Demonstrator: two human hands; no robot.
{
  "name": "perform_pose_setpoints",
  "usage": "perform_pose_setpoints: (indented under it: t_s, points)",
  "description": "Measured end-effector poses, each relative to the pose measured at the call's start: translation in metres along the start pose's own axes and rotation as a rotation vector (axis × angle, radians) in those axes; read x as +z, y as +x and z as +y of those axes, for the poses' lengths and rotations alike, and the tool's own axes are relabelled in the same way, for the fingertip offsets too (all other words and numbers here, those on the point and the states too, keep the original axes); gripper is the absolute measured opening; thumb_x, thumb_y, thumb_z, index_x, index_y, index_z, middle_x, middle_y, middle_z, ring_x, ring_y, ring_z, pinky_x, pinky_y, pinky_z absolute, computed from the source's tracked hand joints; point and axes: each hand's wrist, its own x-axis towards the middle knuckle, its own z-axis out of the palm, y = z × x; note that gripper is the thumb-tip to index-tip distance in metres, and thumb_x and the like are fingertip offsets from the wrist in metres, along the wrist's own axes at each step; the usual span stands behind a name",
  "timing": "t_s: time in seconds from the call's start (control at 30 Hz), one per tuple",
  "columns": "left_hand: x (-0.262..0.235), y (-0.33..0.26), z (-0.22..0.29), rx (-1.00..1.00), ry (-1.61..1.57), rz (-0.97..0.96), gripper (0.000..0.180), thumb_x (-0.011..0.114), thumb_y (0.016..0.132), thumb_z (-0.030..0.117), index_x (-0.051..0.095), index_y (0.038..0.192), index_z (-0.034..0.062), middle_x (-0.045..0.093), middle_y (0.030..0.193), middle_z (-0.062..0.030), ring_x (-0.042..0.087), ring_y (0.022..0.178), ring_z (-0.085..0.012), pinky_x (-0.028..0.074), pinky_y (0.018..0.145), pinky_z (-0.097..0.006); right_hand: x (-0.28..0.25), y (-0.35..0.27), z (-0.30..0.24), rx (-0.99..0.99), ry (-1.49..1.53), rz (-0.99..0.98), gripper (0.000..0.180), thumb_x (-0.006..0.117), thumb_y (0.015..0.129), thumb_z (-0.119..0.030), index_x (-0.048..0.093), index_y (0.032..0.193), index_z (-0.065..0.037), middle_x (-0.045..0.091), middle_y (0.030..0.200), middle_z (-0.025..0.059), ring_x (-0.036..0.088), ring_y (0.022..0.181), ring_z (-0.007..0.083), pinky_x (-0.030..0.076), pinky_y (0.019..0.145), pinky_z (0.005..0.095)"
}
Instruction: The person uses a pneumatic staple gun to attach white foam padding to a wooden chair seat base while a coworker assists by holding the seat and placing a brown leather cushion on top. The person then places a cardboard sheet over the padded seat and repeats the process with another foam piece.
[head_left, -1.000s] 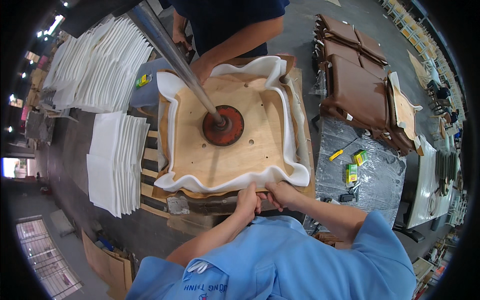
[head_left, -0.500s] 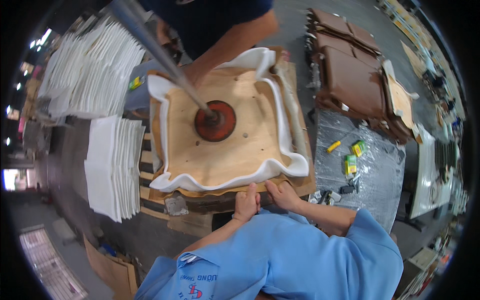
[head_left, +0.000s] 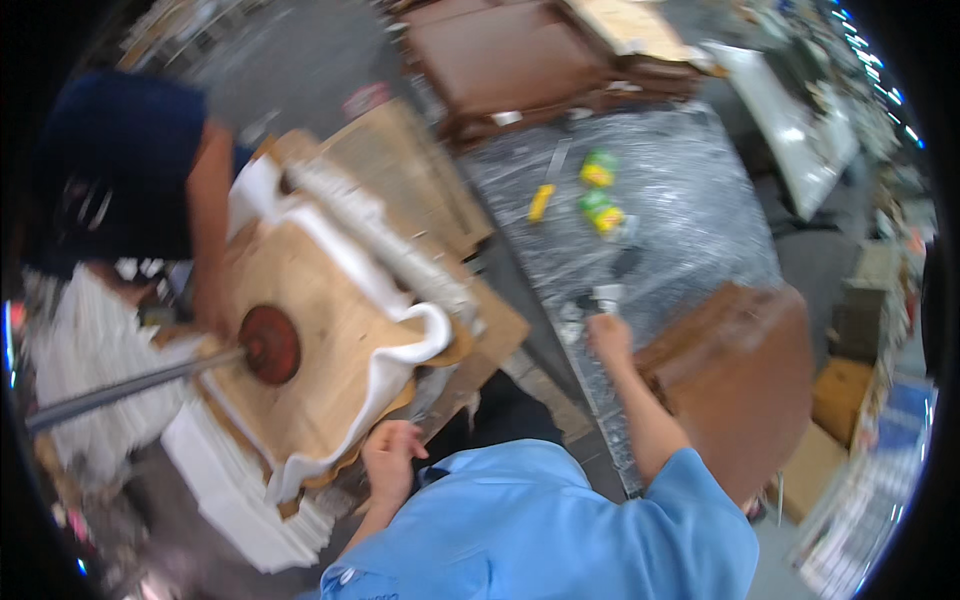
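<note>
Whereas both hands met at the near edge of the flat wooden seat board [head_left: 300, 350] half a second ago, they are now well apart, and the view has swung to the right. The right hand [head_left: 608, 335] has reached out over the crinkled silver plastic sheet [head_left: 680, 215] on the bench and is closed around a small grey-white tool [head_left: 607, 297] with a dark handle; the blur hides how the fingers sit on it. The left hand [head_left: 388, 462] hangs loosely curled, holding nothing, just beside the board's near corner, where the white foam lining [head_left: 395, 350] curls up. A round red-brown press pad [head_left: 270, 343] on a grey metal rod [head_left: 120, 385] bears on the board's middle. Another person's hand [head_left: 212, 300], from a dark blue sleeve, rests on the board's far side.
</note>
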Motion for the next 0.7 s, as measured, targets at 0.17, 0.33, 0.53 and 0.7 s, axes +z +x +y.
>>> perform_pose_setpoints:
  t_s: [0.17, 0.33, 0.53, 0.7]
  points:
    - [-0.012, -0.014, 0.043, 0.729, 0.925, 0.089, 0.035, 0.089, 0.084, 0.010, 0.075, 0.116, 0.0076, 0.067, 0.114, -0.0132, 0.065, 0.106, -0.0331, 0.051, 0.092, -0.042, -0.026, 0.108, 0.082, 0.112, -0.546, 0.197, 0.073, 0.077, 0.086, -0.027, 0.062, 0.154, -0.009, 0.068, 0.151, 0.0216, 0.063, 0.142, 0.0395, 0.048, 0.119, 0.0467]
    - [-0.003, -0.001, 0.052, 0.612, 1.168, 0.190, 0.051, 0.094, 0.079, 0.017, 0.072, 0.124, 0.0080, 0.063, 0.125, -0.0125, 0.059, 0.119, -0.0355, 0.044, 0.104, -0.048, 0.004, 0.155, 0.092, 0.116, -0.535, 0.219, 0.066, 0.074, 0.083, -0.023, 0.062, 0.146, -0.005, 0.069, 0.140, 0.0286, 0.067, 0.130, 0.0490, 0.053, 0.110, 0.0544]
    - [-0.014, 0.026, 0.039, 0.584, 1.213, 0.172, 0.036, 0.091, 0.082, 0.028, 0.076, 0.112, 0.0130, 0.064, 0.112, -0.0062, 0.059, 0.111, -0.0313, 0.041, 0.099, -0.047, 0.000, 0.154, 0.094, 0.009, -0.389, 0.201, 0.077, 0.081, 0.078, -0.020, 0.055, 0.148, 0.002, 0.069, 0.141, 0.0291, 0.066, 0.130, 0.0505, 0.049, 0.113, 0.0508]
    - [-0.037, 0.035, 0.038, 0.698, 1.153, 0.114, 0.021, 0.088, 0.085, 0.025, 0.076, 0.097, 0.0110, 0.062, 0.098, -0.0043, 0.059, 0.101, -0.0290, 0.041, 0.092, -0.046, 0.004, 0.095, 0.079, -0.335, -0.008, 0.176, 0.073, 0.082, 0.078, -0.002, 0.053, 0.145, 0.001, 0.069, 0.133, 0.0220, 0.067, 0.126, 0.0387, 0.048, 0.113, 0.0437]
